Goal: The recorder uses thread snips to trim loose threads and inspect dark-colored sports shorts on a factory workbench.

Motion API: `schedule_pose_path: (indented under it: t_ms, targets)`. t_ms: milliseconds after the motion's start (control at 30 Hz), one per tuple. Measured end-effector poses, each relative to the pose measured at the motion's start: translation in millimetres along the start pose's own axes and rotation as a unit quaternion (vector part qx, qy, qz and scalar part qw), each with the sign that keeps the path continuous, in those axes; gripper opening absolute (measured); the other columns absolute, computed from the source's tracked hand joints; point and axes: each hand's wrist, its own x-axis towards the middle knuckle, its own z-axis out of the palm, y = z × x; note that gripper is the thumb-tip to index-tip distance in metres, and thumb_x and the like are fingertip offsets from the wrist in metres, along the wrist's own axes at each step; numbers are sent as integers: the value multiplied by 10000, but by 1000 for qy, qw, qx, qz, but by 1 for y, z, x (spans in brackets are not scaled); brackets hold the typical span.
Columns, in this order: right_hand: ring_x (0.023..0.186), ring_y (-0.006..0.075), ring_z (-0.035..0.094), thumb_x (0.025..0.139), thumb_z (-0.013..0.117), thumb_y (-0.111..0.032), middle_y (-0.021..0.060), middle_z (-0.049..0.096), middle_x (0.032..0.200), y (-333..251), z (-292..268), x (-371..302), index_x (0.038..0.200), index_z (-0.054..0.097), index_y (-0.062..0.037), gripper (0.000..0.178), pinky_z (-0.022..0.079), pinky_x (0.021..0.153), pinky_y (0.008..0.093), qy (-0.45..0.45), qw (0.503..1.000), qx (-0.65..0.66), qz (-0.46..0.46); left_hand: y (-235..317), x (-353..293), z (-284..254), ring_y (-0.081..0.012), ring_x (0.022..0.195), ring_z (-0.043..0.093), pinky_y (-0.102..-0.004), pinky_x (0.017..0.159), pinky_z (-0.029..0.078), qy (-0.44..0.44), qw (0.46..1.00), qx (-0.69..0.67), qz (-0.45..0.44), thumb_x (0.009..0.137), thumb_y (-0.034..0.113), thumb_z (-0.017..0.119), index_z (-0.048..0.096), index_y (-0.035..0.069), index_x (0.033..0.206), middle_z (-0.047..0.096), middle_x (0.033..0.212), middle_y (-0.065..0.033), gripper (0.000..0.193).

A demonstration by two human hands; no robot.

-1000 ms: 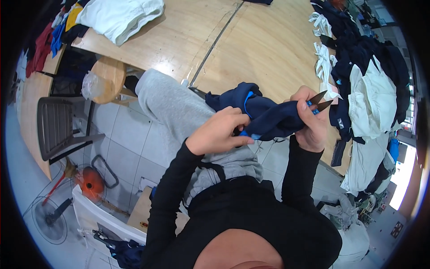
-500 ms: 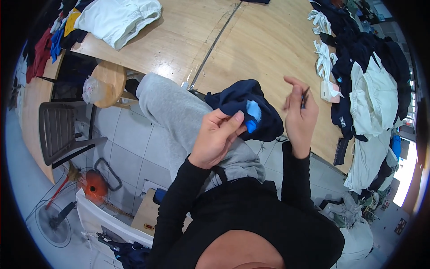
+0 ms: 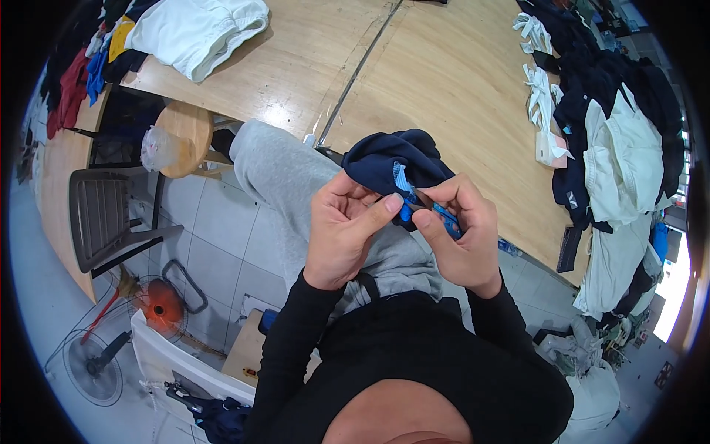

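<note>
- Snips [image 3: 448, 219]: now at the blue trim. Half a second ago they were off to the right, apart from the cloth; one second ago their blades pointed away from it, toward the upper right.
- Right hand [image 3: 470, 240]: returned from the right side to the garment [image 3: 399, 153]. It grasps the snips between thumb and fingers, blades directed left. Contact between its fingertips and the cloth cannot be confirmed.
- Left hand [image 3: 342, 235]: grasps the garment edge, thumb on top beside the trim, as half a second ago. Both hands are now close together, thumb tips near each other.
- Garment: dark navy, bunched. It lies beyond and between the hands, over the grey trousers [image 3: 285, 163] and by the near edge of the table [image 3: 436, 81].
- Trim: light blue patch [image 3: 400, 176] faces up between the hands; brighter blue piece [image 3: 406, 212] sits at the left thumb tip.
- Blades: partly hidden by fingers; whether they are closed on the trim cannot be told.
</note>
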Motion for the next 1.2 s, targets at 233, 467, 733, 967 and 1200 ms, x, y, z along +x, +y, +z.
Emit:
schedule_pose_path:
  t_ms: [233,467,733,967,1200]
  targets:
    - [667,67,545,959,855,-216,23,668,766,2,1,3,1000,694,-7,267,429,606,235,3,1000,-12,-17,-2,-4,0,-177,1197,692,-329,1062,549,2,999,29,13,959,-90,749,646,-77,1372,731,1298,-141,425]
    - [649,58,538,959,854,-206,21,661,743,5,0,2,989,701,-5,255,418,596,230,-1,1000,-11,0,-1,-3,-1,-174,1185,697,-324,1049,556,8,1000,25,9,953,-102,752,657,-74,1349,738,1292,-147,408]
    - [700,19,549,992,803,-117,-9,683,779,9,0,4,954,677,-5,172,417,618,201,-15,998,54,32,-3,-4,-1,-155,1088,727,-295,953,578,19,999,47,9,953,-59,773,646,-39,1353,755,1244,-138,420]
    - [690,4,516,1000,778,-90,29,717,933,19,-20,8,1073,681,10,157,424,657,184,1,981,160,114,-3,-4,-1,-151,1128,710,-305,996,563,13,999,39,-8,962,-67,756,643,-56,1359,744,1262,-128,413]
    - [740,45,564,959,816,-95,41,740,1108,10,-20,34,1169,719,9,254,440,693,217,18,999,29,41,3,32,-4,-56,989,618,-227,874,494,-77,978,183,-67,1026,-32,672,644,2,1375,657,1113,-4,352]
